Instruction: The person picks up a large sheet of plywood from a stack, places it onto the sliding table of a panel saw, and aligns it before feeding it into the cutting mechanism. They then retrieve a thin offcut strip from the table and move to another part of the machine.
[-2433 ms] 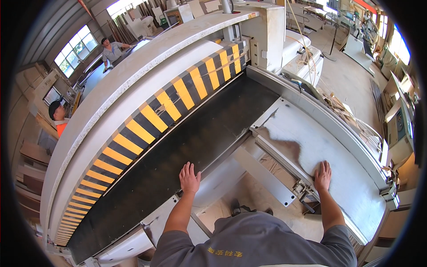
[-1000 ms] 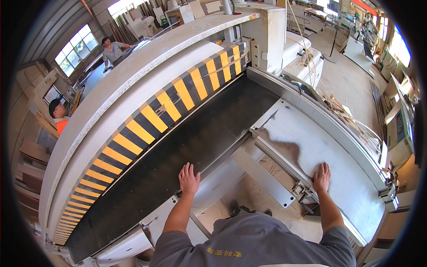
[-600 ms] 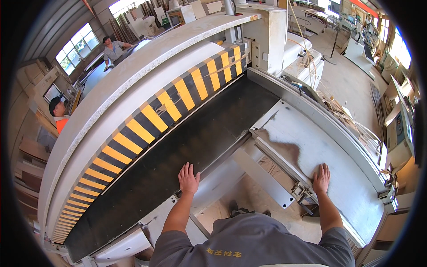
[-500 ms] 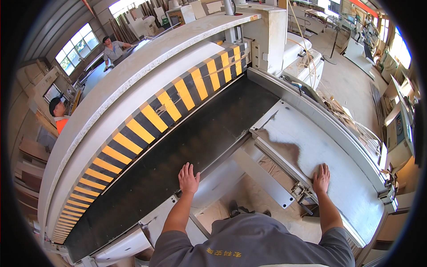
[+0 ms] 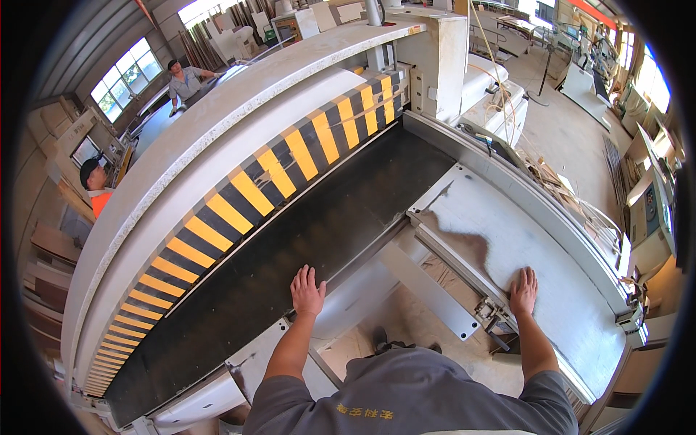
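While the left hand [image 5: 309, 290] is laid palm down at the near edge of the black bed [image 5: 326, 210], its fingers are stretched out and nothing is gripped by it; whether the palm is fully pressed to the surface cannot quite be told from above. The right hand [image 5: 523, 290] is likewise loose and flat, rested on the metal side table [image 5: 558, 333], which is set against the near side of the black bed at its right end. A brownish patch [image 5: 475, 245] is borne by that table on the part toward the bed. Between the two hands, a flat metal bar [image 5: 431, 290] is projected from the bed's near side. Along the far side of the bed, a yellow-and-black striped panel [image 5: 250, 191] is mounted, and above it a curved-looking grey beam [image 5: 181, 138] is carried. Beyond the bed, a person in a grey shirt [image 5: 185, 83] is seen by a pale surface, and a person in a dark cap and orange [image 5: 94, 185] is partly hidden by the beam.
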The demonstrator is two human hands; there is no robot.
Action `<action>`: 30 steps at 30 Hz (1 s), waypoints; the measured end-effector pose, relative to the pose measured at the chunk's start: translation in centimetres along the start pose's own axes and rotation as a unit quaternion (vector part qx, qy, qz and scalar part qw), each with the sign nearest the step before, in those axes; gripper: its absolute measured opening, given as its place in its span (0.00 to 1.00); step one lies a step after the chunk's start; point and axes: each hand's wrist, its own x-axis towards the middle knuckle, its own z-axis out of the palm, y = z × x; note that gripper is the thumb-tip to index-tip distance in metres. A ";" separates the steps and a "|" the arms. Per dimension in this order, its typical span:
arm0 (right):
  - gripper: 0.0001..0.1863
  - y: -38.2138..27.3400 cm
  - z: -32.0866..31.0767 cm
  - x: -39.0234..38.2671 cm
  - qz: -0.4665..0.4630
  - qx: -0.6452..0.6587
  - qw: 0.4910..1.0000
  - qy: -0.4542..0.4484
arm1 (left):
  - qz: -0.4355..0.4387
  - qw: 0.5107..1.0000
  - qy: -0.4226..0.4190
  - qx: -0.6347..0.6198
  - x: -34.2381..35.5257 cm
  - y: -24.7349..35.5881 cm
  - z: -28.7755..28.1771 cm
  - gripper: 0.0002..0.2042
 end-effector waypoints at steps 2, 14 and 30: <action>0.32 -0.2 -0.5 0.0 0.000 0.001 1.000 0.000 | 0.000 1.000 -0.003 0.002 0.1 -0.1 -0.7 0.29; 0.32 -2.1 -5.3 0.0 0.010 -0.002 1.000 -0.020 | 0.003 1.000 -0.011 0.010 1.2 -0.4 -6.2 0.29; 0.31 -3.4 -8.3 -0.1 0.009 -0.003 1.000 -0.024 | 0.002 1.000 -0.026 0.011 1.9 -0.7 -9.4 0.29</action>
